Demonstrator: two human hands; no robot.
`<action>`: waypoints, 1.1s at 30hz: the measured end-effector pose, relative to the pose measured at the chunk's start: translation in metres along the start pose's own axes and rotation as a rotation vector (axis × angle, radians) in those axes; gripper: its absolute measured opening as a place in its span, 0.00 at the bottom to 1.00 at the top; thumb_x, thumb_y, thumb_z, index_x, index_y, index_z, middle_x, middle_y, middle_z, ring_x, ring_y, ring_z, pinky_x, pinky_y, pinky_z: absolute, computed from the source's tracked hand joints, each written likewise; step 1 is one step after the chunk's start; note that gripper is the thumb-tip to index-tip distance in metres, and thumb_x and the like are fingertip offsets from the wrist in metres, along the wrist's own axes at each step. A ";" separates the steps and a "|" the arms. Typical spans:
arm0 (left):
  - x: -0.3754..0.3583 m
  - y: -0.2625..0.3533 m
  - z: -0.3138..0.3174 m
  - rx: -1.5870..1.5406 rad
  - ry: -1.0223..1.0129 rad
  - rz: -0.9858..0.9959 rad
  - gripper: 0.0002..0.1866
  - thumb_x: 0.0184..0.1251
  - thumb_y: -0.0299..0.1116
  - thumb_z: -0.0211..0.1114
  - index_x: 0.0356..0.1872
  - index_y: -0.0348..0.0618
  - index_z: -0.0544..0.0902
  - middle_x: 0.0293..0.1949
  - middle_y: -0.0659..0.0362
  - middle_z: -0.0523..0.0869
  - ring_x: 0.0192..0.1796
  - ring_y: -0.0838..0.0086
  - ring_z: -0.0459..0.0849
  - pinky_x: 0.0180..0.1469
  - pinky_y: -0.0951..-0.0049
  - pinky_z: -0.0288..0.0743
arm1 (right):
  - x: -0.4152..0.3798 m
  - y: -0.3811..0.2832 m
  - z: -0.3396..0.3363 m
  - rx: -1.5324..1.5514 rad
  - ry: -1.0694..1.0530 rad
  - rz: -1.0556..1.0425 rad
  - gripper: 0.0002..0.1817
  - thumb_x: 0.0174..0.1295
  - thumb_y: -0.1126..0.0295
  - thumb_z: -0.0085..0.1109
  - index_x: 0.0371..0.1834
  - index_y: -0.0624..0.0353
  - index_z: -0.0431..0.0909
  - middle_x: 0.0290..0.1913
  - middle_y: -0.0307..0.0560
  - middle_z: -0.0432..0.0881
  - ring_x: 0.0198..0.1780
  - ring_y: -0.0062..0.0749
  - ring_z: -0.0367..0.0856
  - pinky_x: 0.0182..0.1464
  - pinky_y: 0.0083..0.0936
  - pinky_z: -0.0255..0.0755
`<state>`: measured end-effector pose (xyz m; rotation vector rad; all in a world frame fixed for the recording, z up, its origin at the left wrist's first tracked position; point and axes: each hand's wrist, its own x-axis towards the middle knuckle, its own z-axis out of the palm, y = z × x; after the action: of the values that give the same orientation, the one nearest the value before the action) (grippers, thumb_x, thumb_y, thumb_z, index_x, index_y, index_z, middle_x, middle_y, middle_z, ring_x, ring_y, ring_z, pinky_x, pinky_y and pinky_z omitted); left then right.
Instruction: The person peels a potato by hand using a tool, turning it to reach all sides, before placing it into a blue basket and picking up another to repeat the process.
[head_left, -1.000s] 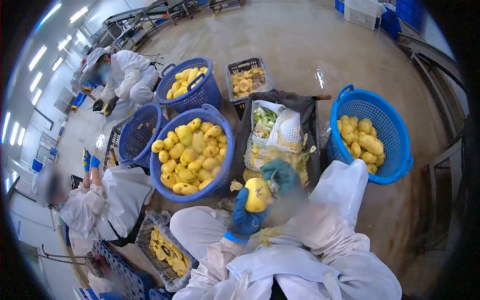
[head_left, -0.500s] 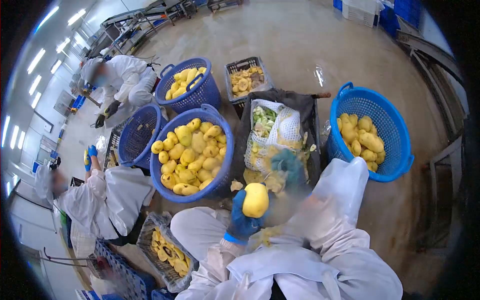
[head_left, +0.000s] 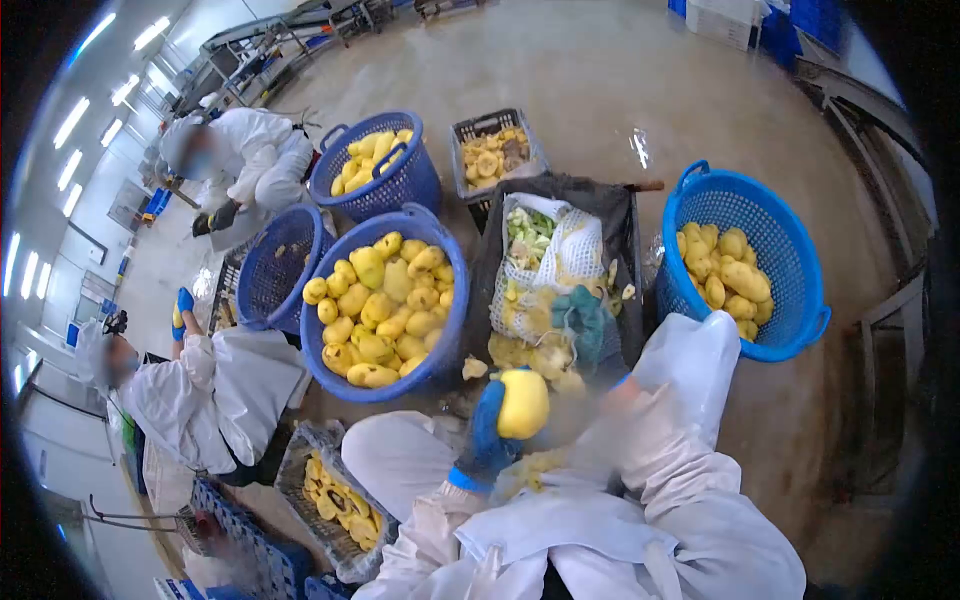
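Note:
My left hand (head_left: 482,436), in a blue glove, grips a smooth, rounded yellow fruit (head_left: 524,404) low in front of my lap. My right hand (head_left: 584,322), in a green glove, is just above and to the right of the fruit, with its fingers curled. Whatever it may hold is hidden or too small to make out. Beneath that hand is a black-lined crate (head_left: 622,230) with white netting (head_left: 577,243), green scraps (head_left: 530,238) and yellow peelings (head_left: 510,352).
A purple-blue basket (head_left: 450,345) of yellow fruit stands left; a bright blue basket (head_left: 790,262) with more stands right. Behind are another filled basket (head_left: 412,185) and a scrap crate (head_left: 541,160). A lined crate (head_left: 292,480) holds cut pieces. Two co-workers (head_left: 255,150) sit left.
The yellow fruit has shifted slightly right and tilted in my left hand. My right hand has moved slightly and looks less blurred. The upper co-worker's gloved hand has moved.

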<state>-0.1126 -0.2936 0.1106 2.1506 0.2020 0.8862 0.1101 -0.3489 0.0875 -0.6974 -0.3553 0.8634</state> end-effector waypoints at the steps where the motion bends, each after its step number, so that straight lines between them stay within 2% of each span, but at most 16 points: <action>1: -0.004 0.005 0.002 -0.017 0.004 -0.005 0.42 0.49 0.27 0.77 0.64 0.37 0.62 0.55 0.47 0.76 0.53 0.59 0.80 0.56 0.58 0.74 | -0.010 0.002 0.016 -0.229 -0.038 -0.056 0.12 0.68 0.65 0.50 0.45 0.62 0.79 0.37 0.44 0.84 0.36 0.28 0.81 0.41 0.25 0.75; 2: -0.005 0.003 0.003 -0.006 -0.059 -0.107 0.40 0.50 0.25 0.76 0.64 0.38 0.62 0.56 0.49 0.76 0.55 0.59 0.79 0.56 0.59 0.75 | -0.019 0.000 0.036 -0.235 -0.077 0.097 0.13 0.69 0.65 0.49 0.45 0.62 0.79 0.37 0.44 0.84 0.35 0.28 0.81 0.41 0.25 0.75; 3: -0.004 0.002 0.005 -0.447 -0.024 -0.386 0.39 0.52 0.25 0.75 0.64 0.39 0.61 0.57 0.49 0.75 0.55 0.59 0.79 0.56 0.59 0.76 | -0.025 -0.001 0.045 -0.234 -0.111 0.247 0.13 0.70 0.65 0.47 0.46 0.62 0.78 0.36 0.44 0.83 0.34 0.28 0.81 0.41 0.25 0.75; 5: 0.000 0.004 0.004 -1.045 0.033 -0.750 0.36 0.56 0.27 0.71 0.64 0.39 0.61 0.58 0.50 0.75 0.57 0.60 0.78 0.56 0.60 0.76 | 0.005 -0.004 0.006 -0.530 0.095 -0.247 0.15 0.71 0.62 0.47 0.46 0.62 0.77 0.35 0.44 0.83 0.33 0.29 0.81 0.39 0.25 0.75; 6: 0.005 0.007 0.001 -1.200 0.067 -0.839 0.34 0.59 0.28 0.69 0.64 0.40 0.62 0.58 0.50 0.74 0.57 0.61 0.78 0.57 0.61 0.76 | 0.013 -0.021 0.001 -0.317 0.198 -0.197 0.15 0.71 0.60 0.49 0.40 0.61 0.78 0.32 0.42 0.81 0.31 0.25 0.78 0.38 0.22 0.73; 8: 0.018 0.034 -0.002 -0.969 0.092 -0.672 0.26 0.68 0.34 0.61 0.64 0.41 0.63 0.59 0.51 0.74 0.58 0.63 0.77 0.59 0.61 0.75 | 0.004 -0.032 0.003 -0.127 0.293 -0.131 0.16 0.69 0.57 0.52 0.37 0.61 0.78 0.29 0.42 0.80 0.30 0.23 0.77 0.36 0.21 0.72; 13: 0.041 0.040 -0.003 -1.629 0.319 -1.003 0.23 0.73 0.45 0.52 0.61 0.43 0.67 0.57 0.52 0.76 0.59 0.62 0.77 0.61 0.59 0.73 | -0.024 -0.032 0.030 -0.068 0.270 -0.057 0.19 0.67 0.55 0.55 0.41 0.63 0.78 0.31 0.44 0.82 0.31 0.25 0.79 0.37 0.23 0.74; 16: 0.047 0.041 -0.004 -1.665 0.199 -1.040 0.24 0.73 0.48 0.51 0.61 0.43 0.68 0.56 0.52 0.77 0.58 0.60 0.77 0.61 0.57 0.73 | -0.039 -0.027 0.042 -0.303 0.141 -0.108 0.18 0.69 0.56 0.52 0.38 0.62 0.80 0.33 0.43 0.82 0.31 0.26 0.78 0.39 0.23 0.73; 18: 0.018 -0.005 0.019 -1.379 0.227 -0.932 0.23 0.72 0.45 0.53 0.61 0.43 0.68 0.56 0.52 0.77 0.58 0.61 0.77 0.60 0.57 0.74 | -0.050 -0.042 0.077 -0.464 0.103 -0.085 0.14 0.69 0.64 0.49 0.36 0.60 0.81 0.32 0.43 0.81 0.32 0.27 0.78 0.39 0.23 0.73; 21: 0.020 0.013 0.026 -0.635 0.142 -0.508 0.25 0.62 0.29 0.65 0.59 0.44 0.66 0.54 0.55 0.76 0.54 0.65 0.78 0.55 0.62 0.77 | -0.037 -0.016 0.058 -0.744 -0.118 -0.394 0.11 0.68 0.68 0.48 0.40 0.59 0.81 0.31 0.42 0.81 0.32 0.26 0.78 0.38 0.24 0.74; 23: 0.028 0.023 0.025 -0.163 0.205 -0.194 0.30 0.56 0.21 0.68 0.58 0.45 0.65 0.52 0.57 0.75 0.52 0.66 0.79 0.54 0.65 0.78 | -0.020 -0.008 0.025 -0.401 0.158 -0.255 0.10 0.67 0.68 0.49 0.40 0.59 0.80 0.32 0.41 0.81 0.31 0.28 0.79 0.37 0.26 0.75; 25: 0.027 0.018 0.027 -0.235 0.233 -0.304 0.31 0.52 0.19 0.69 0.57 0.46 0.65 0.52 0.58 0.74 0.50 0.67 0.79 0.53 0.66 0.79 | -0.017 -0.026 0.030 -0.117 0.334 -0.115 0.10 0.67 0.68 0.49 0.40 0.59 0.80 0.32 0.40 0.82 0.31 0.29 0.80 0.37 0.27 0.75; 28: 0.028 0.021 0.034 -0.471 0.210 -0.536 0.31 0.51 0.19 0.71 0.55 0.48 0.66 0.50 0.58 0.75 0.49 0.68 0.79 0.51 0.66 0.79 | -0.032 0.010 0.029 -0.600 0.034 -0.347 0.10 0.68 0.69 0.47 0.37 0.59 0.80 0.32 0.40 0.82 0.32 0.28 0.79 0.37 0.26 0.73; 30: 0.048 0.035 0.023 -1.169 0.359 -0.875 0.30 0.49 0.20 0.72 0.53 0.48 0.67 0.47 0.58 0.76 0.48 0.69 0.79 0.50 0.68 0.80 | -0.013 0.020 0.000 -0.680 0.233 -0.308 0.12 0.70 0.69 0.44 0.35 0.59 0.79 0.31 0.40 0.81 0.33 0.27 0.79 0.37 0.25 0.73; 32: 0.059 0.043 0.011 -1.543 0.593 -1.091 0.29 0.50 0.21 0.72 0.51 0.47 0.68 0.45 0.58 0.77 0.47 0.70 0.80 0.48 0.69 0.80 | -0.013 -0.022 0.008 -0.325 0.298 -0.244 0.16 0.72 0.63 0.43 0.36 0.61 0.79 0.31 0.41 0.81 0.33 0.28 0.80 0.37 0.25 0.73; 33: 0.055 0.045 0.017 -1.276 0.496 -0.935 0.25 0.53 0.27 0.70 0.51 0.48 0.69 0.45 0.58 0.78 0.47 0.70 0.80 0.49 0.68 0.79 | -0.012 -0.029 0.012 -0.203 0.297 -0.200 0.18 0.72 0.60 0.43 0.37 0.62 0.79 0.31 0.42 0.81 0.33 0.28 0.80 0.37 0.25 0.74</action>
<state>-0.0669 -0.3119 0.1646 0.5004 0.6150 0.6367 0.1131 -0.3664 0.1160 -0.9481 -0.2420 0.5285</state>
